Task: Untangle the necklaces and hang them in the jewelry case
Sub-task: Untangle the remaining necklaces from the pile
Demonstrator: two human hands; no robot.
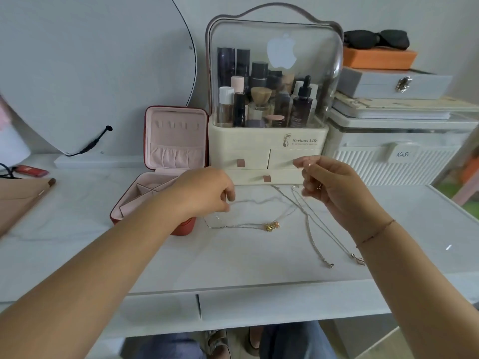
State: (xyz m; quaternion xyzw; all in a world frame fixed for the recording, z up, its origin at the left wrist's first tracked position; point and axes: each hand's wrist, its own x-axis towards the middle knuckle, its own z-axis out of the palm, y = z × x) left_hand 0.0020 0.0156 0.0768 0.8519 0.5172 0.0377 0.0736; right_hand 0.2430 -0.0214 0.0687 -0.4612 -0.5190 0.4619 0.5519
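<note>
A red jewelry case with pink lining stands open on the white table, its lid upright with a row of hooks. My left hand hovers in front of the case and pinches one end of a thin silver chain. My right hand is raised to the right and pinches a fine chain near its top. A necklace with gold and pink beads lies flat between my hands. Two longer silver chains trail from below my right hand toward the table's front edge.
A cream cosmetics organiser with a clear dome stands right behind the necklaces. White storage boxes are stacked at the right. A round mirror leans at the left, with a brush and a red item near it.
</note>
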